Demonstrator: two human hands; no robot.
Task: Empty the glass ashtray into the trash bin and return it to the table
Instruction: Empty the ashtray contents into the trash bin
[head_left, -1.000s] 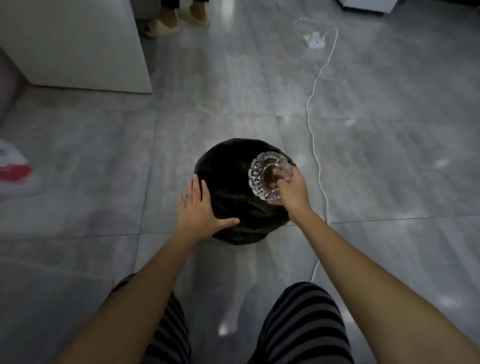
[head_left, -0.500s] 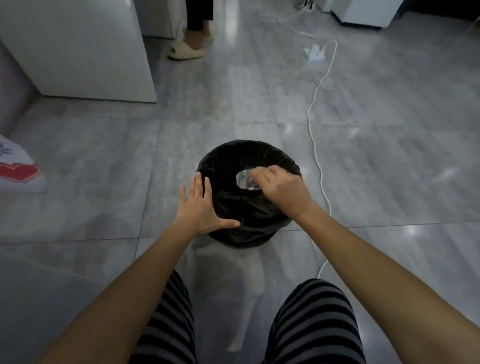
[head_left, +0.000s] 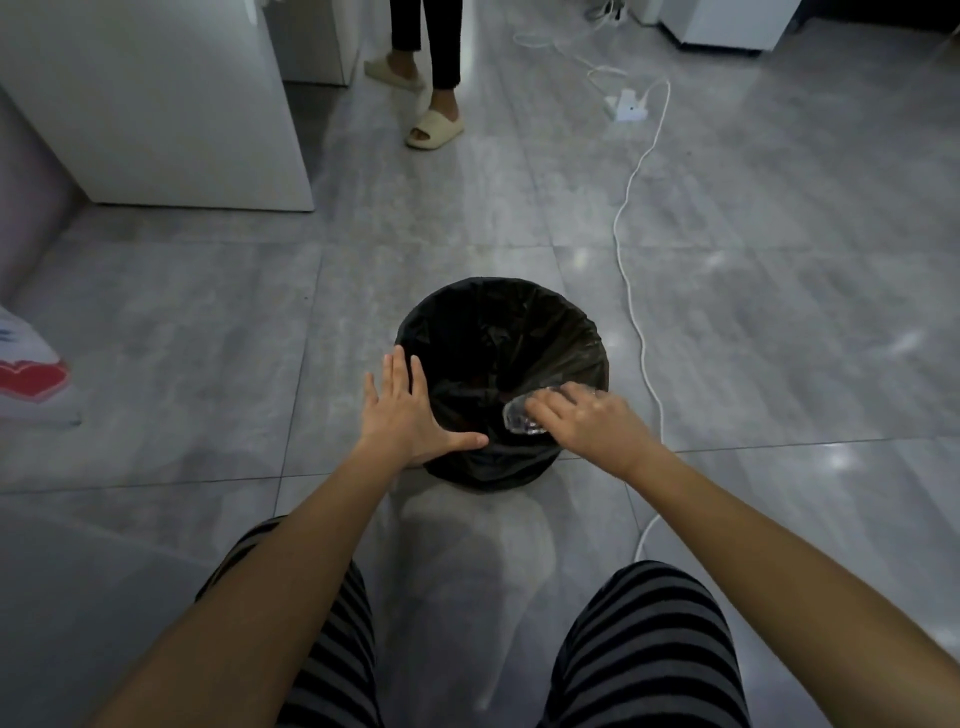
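Note:
A round trash bin (head_left: 493, 322) lined with a black bag stands on the grey tiled floor in front of my knees. My right hand (head_left: 587, 421) grips the glass ashtray (head_left: 519, 415), turned over above the bin's right front rim; only its left edge shows past my fingers. My left hand (head_left: 402, 415) lies flat with fingers spread against the bin's left rim, thumb along the front edge. The bin's inside is dark and its contents cannot be made out.
A white cable (head_left: 631, 291) runs along the floor just right of the bin up to a power strip (head_left: 626, 106). A white cabinet (head_left: 166, 104) stands at the far left. Another person's legs in slippers (head_left: 434, 127) are beyond the bin.
The ashtray went from facing up over the bin to turned over, and my right hand has shifted toward the bin's right front rim. My left hand stayed on the rim.

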